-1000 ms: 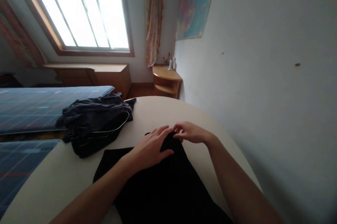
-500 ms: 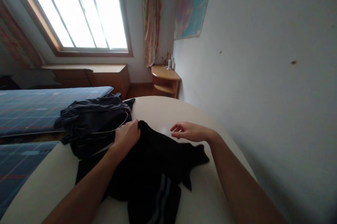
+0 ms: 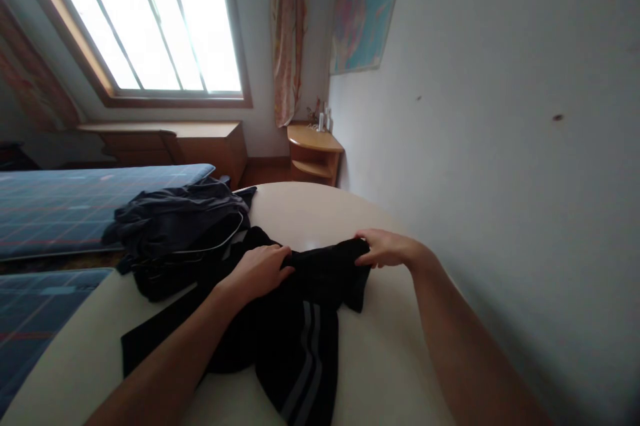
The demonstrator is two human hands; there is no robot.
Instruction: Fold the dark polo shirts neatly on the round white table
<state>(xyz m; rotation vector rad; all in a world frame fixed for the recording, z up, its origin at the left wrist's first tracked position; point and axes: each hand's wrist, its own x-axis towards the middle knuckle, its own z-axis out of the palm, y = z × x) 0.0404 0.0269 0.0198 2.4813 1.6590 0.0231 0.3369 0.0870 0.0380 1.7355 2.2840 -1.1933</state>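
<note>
A black garment [image 3: 295, 333] with two grey stripes lies rumpled on the round cream table [image 3: 390, 359]. Its exact kind cannot be made out. My left hand [image 3: 263, 269] is closed on the cloth near the middle of its far edge, the thumb towards the right. At the garment's right end, my right hand [image 3: 383, 247] pinches a raised corner between thumb and fingers. Between my hands the cloth runs in a bunched band, and the striped part spreads towards the near side. Part of the garment is hidden under my left forearm.
A pile of dark clothes [image 3: 175, 219] with white piping sits at the table's left side, close to my left hand. Beyond it are beds with blue checked mattresses [image 3: 100, 203]. A white wall [image 3: 525, 213] rises at the right. A wooden corner shelf [image 3: 315, 139] stands behind the table.
My right hand has come down and right onto the garment's right end and gripped it. My left hand has shifted right and slightly nearer along the cloth. The right end is now lifted.
</note>
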